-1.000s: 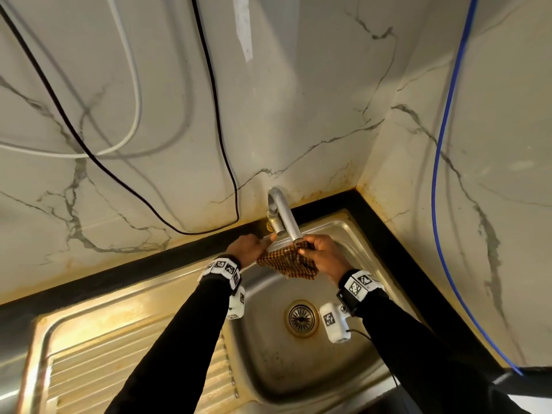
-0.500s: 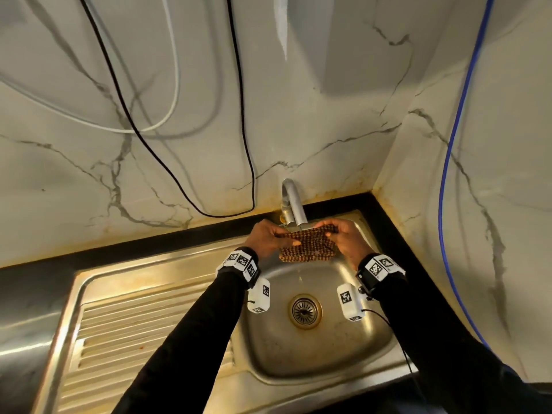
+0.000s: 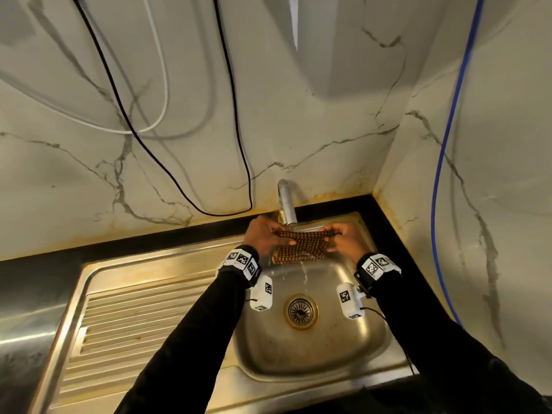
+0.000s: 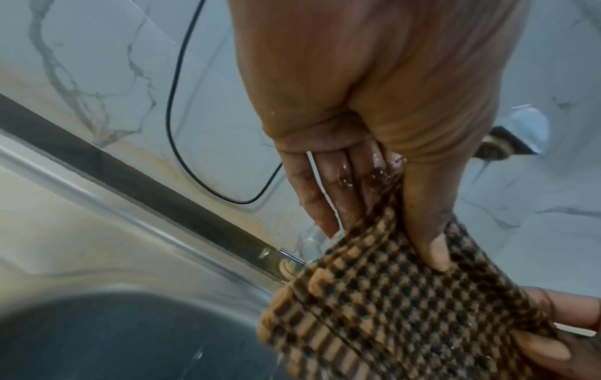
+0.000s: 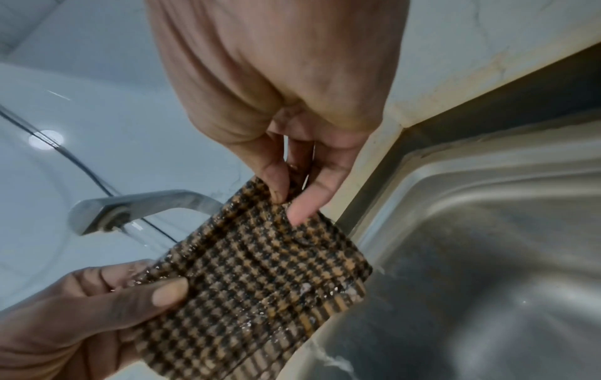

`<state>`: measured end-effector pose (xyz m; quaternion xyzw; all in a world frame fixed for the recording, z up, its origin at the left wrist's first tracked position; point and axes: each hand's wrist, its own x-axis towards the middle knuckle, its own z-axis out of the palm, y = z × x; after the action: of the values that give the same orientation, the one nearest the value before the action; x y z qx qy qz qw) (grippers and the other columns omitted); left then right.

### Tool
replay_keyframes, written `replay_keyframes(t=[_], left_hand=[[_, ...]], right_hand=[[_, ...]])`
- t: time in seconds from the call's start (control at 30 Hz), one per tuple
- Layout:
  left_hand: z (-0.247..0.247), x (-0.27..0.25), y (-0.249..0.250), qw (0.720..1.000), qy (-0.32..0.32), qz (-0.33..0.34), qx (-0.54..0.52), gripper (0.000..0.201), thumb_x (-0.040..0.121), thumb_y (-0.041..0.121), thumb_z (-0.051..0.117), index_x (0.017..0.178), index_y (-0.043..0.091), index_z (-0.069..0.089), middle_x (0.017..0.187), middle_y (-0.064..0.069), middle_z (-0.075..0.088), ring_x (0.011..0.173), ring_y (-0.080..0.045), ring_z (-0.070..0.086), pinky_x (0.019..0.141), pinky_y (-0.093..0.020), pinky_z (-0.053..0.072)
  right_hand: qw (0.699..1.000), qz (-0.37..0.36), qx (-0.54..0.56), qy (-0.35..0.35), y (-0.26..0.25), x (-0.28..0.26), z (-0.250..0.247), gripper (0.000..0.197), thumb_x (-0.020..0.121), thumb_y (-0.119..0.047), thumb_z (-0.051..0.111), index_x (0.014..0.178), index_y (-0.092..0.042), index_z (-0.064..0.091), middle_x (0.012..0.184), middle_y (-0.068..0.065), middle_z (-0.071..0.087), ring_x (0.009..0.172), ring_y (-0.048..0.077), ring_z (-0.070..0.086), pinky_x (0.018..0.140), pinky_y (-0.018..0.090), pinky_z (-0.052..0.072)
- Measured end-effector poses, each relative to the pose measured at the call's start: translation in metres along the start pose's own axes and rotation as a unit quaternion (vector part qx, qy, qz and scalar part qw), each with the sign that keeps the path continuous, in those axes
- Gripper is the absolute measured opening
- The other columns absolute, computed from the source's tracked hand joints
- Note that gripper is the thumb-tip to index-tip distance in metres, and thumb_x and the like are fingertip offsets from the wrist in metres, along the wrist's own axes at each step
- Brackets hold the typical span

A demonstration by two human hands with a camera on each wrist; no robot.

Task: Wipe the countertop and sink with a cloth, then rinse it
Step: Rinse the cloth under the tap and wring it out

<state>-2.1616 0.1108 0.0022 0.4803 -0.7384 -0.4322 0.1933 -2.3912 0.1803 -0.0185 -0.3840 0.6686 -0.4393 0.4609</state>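
A brown-and-tan checked cloth hangs spread between both hands under the steel tap, over the sink basin. My left hand pinches its left edge between thumb and fingers, seen close in the left wrist view on the cloth. My right hand pinches the right top corner, with the cloth wet below it. Water runs from the spout onto the cloth and drips down towards the drain.
A ribbed steel drainboard lies left of the basin. A black countertop strip runs along the marble wall. A black cable and a white cable hang on the back wall, and a blue cable on the right wall.
The cloth went from a bunch held by the right hand to a sheet stretched between both hands under the tap. The left hand took hold of its left edge.
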Motion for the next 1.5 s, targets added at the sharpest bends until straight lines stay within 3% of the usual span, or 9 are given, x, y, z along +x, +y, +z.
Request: replay_keyframes(t=[0.13,0.3,0.57,0.8,0.93,1.0,1.2,1.33,1.5], left_hand=[[-0.021,-0.011,-0.026,0.998,0.056,-0.034,-0.016,0.019,0.072,0.019,0.092,0.088,0.017,0.082,0.084,0.006,0.079,0.083,-0.007,0.075,0.081,-0.037,0.063],[-0.051,-0.03,-0.052,0.997,0.055,-0.047,-0.038,0.022,0.072,0.016,0.091,0.091,0.014,0.082,0.087,0.004,0.08,0.09,-0.012,0.076,0.091,-0.042,0.061],[-0.056,-0.038,-0.048,0.997,0.003,-0.03,-0.066,0.025,0.069,0.017,0.093,0.091,0.013,0.081,0.092,0.001,0.08,0.094,-0.013,0.076,0.093,-0.042,0.06],[-0.022,-0.011,-0.028,0.994,-0.03,-0.027,-0.098,0.024,0.075,0.024,0.089,0.087,0.006,0.08,0.087,0.0,0.08,0.092,-0.012,0.075,0.095,-0.035,0.055],[0.001,0.005,-0.018,0.995,-0.054,0.001,-0.084,0.029,0.079,0.03,0.087,0.09,0.004,0.08,0.085,0.002,0.08,0.089,-0.007,0.074,0.089,-0.02,0.051],[0.007,0.009,-0.011,0.995,-0.062,0.007,-0.078,0.025,0.08,0.028,0.086,0.09,0.007,0.08,0.085,0.003,0.08,0.087,-0.004,0.074,0.086,-0.016,0.05],[0.007,0.013,-0.009,0.996,-0.028,0.024,-0.083,0.025,0.078,0.03,0.087,0.09,0.009,0.082,0.085,0.0,0.08,0.085,-0.012,0.076,0.086,-0.022,0.057],[-0.01,0.006,-0.024,0.996,-0.012,0.033,-0.082,0.02,0.081,0.025,0.085,0.091,0.008,0.081,0.081,0.004,0.079,0.076,-0.008,0.074,0.075,-0.02,0.056],[-0.048,-0.007,-0.056,0.997,0.002,0.034,-0.066,0.023,0.081,0.03,0.084,0.094,0.011,0.081,0.086,0.002,0.08,0.08,-0.015,0.076,0.078,-0.03,0.06]], right_hand=[[0.998,-0.044,0.009,-0.046,-0.011,-0.001,0.026,0.025,0.078,0.019,0.07,0.09,-0.002,0.074,0.092,0.012,0.076,0.091,0.023,0.074,0.072,0.027,0.062],[0.995,-0.079,0.002,-0.064,-0.019,-0.002,0.062,0.028,0.067,0.0,0.089,0.092,0.002,0.077,0.088,0.016,0.077,0.08,0.028,0.076,0.07,0.037,0.063],[0.996,-0.073,0.031,-0.048,-0.023,0.0,0.059,0.027,0.076,0.006,0.081,0.102,0.007,0.075,0.094,0.02,0.077,0.083,0.033,0.076,0.066,0.034,0.064],[0.996,-0.078,0.044,-0.001,-0.017,-0.003,0.013,0.025,0.079,0.012,0.076,0.103,0.008,0.074,0.094,0.02,0.076,0.084,0.031,0.076,0.066,0.032,0.064],[0.996,-0.076,0.045,0.01,-0.006,0.0,-0.014,0.023,0.079,0.013,0.075,0.093,-0.004,0.077,0.083,0.007,0.078,0.077,0.027,0.075,0.063,0.028,0.063],[0.996,-0.067,0.054,0.033,0.0,0.002,-0.02,0.021,0.078,0.016,0.074,0.094,0.002,0.076,0.076,0.002,0.077,0.07,0.023,0.073,0.058,0.026,0.061],[0.996,-0.072,0.053,0.022,-0.001,0.007,-0.022,0.032,0.08,0.016,0.071,0.111,0.01,0.069,0.07,-0.001,0.076,0.064,0.015,0.074,0.057,0.025,0.061],[0.996,-0.077,0.038,-0.002,-0.009,0.013,-0.004,0.024,0.083,0.01,0.072,0.107,0.008,0.073,0.082,0.012,0.077,0.076,0.026,0.075,0.06,0.025,0.06],[0.995,-0.089,0.005,-0.044,-0.019,0.013,0.036,0.018,0.087,0.008,0.069,0.105,0.011,0.072,0.094,0.025,0.075,0.076,0.022,0.075,0.064,0.026,0.061]])
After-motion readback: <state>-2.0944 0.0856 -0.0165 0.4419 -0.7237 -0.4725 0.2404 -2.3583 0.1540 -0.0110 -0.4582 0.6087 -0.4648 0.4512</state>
